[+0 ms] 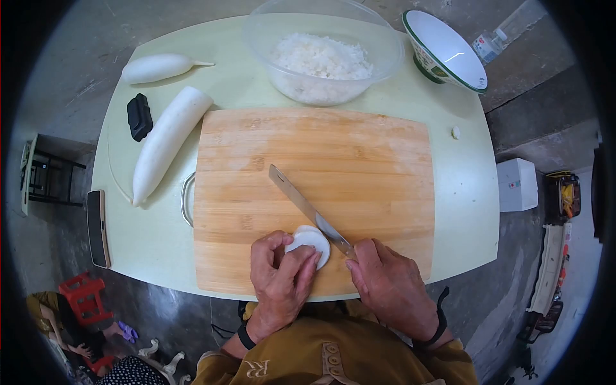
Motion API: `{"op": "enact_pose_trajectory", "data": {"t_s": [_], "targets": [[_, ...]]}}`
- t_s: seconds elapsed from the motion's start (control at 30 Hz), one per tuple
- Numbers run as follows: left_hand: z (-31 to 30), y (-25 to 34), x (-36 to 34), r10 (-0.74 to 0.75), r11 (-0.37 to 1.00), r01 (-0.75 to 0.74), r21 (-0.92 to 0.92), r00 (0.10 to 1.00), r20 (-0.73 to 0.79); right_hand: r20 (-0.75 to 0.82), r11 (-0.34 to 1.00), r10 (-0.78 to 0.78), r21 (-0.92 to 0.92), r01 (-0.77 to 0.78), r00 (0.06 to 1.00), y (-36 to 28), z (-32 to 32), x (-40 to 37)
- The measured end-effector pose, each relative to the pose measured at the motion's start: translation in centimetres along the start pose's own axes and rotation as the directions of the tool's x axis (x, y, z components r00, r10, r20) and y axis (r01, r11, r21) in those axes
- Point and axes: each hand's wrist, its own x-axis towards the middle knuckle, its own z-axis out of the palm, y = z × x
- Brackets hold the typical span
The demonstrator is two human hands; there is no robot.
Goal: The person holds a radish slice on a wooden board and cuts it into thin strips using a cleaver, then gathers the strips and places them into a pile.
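Near the front edge of the wooden cutting board (308, 141), white round daikon slices (310, 238) lie overlapping. My left hand (280, 273) is closed over them, fingers bent and thumb pressed on the top slice. My right hand (393, 282) is wrapped round the handle of a knife (301, 203), which it mostly hides. The blade points away to the upper left, low over the board, with its lower part right beside the slices. A long cut daikon (168, 149) lies left of the board, and a smaller whole daikon (156, 68) is farther back.
Behind the board stands a clear plastic bowl (308, 94) of white shreds (321, 61). A green-rimmed white bowl (443, 48) sits at the back right, a small scrap (455, 133) below it. A black case (138, 117) and phone (97, 228) lie left. A person (58, 321) sits lower left.
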Motion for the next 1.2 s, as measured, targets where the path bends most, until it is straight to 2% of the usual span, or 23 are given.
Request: {"op": "enact_pose_trajectory", "data": {"t_s": [0.27, 0.47, 0.53, 0.67, 0.73, 0.87, 0.97, 1.1, 1.2], "targets": [[0.2, -0.3, -0.1, 0.028, 1.0, -0.029, -0.009, 0.999, -0.028, -0.083, 0.989, -0.143, 0.019, 0.145, 0.986, 0.0, -0.1, 1.2], [-0.1, -0.3, -0.2, 0.025, 1.0, -0.025, -0.003, 1.0, -0.003, -0.047, 0.994, -0.103, 0.021, 0.104, 0.994, 0.5, 0.7, 0.9], [-0.2, -0.3, -0.1, 0.021, 1.0, -0.021, -0.009, 1.0, 0.002, 0.029, 0.992, 0.004, 0.123, -0.008, 1.0, 0.6, 0.7, 0.5], [-0.1, -0.3, -0.2, 0.04, 0.999, -0.04, -0.004, 0.999, -0.002, 0.001, 0.988, 0.025, 0.151, -0.025, 1.0, 0.6, 0.6, 0.0], [0.0, -0.3, -0.2, 0.051, 0.999, -0.051, -0.009, 0.999, 0.0, -0.04, 0.993, -0.017, 0.115, 0.021, 0.999, 0.6, 0.6, -0.1], [0.0, -0.2, -0.2, 0.02, 0.999, -0.021, 0.028, 1.0, 0.023, -0.055, 0.988, -0.004, 0.155, 0.012, 0.999, 0.6, 0.8, -0.4], [0.0, -0.1, -0.1, 0.026, 0.999, -0.028, 0.046, 0.999, 0.042, -0.002, 0.988, 0.018, 0.15, -0.018, 1.0, 0.3, 0.1, -0.9], [0.2, -0.1, 0.1, 0.026, 0.996, -0.027, 0.08, 1.0, 0.014, -0.031, 0.991, -0.025, 0.129, 0.029, 0.999, 0.4, 0.3, -1.4], [0.1, 0.2, 0.3, 0.019, 0.996, -0.023, 0.09, 0.999, 0.05, -0.049, 0.993, -0.047, 0.108, 0.052, 0.998, 0.4, 0.3, -1.6]]}}
